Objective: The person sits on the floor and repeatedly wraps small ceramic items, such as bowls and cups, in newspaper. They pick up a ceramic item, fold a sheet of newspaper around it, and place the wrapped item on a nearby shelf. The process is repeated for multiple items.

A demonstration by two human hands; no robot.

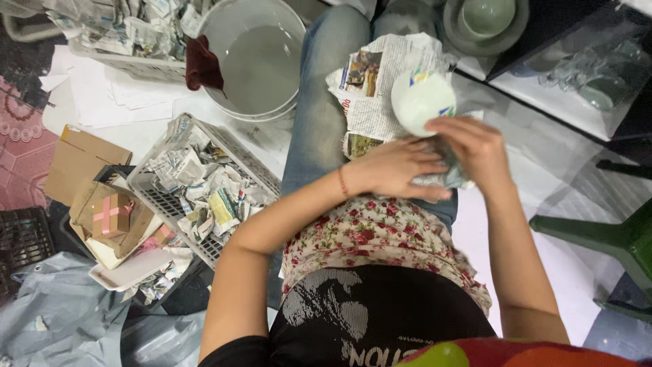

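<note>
Cup: the white round ceramic cup with coloured marks sat on your lap, tipped on its side above the crumpled newspaper sheet.
Left hand: your left hand lay flat, fingers stretched and close together, pressing the paper against your thigh, likely to keep it from slipping.
Right hand: your right hand curled at the cup's lower edge, fingers pinching crumpled paper.
Nearby: a grey plastic basket of paper-wrapped pieces and a white bucket of water stood on the floor.
</note>
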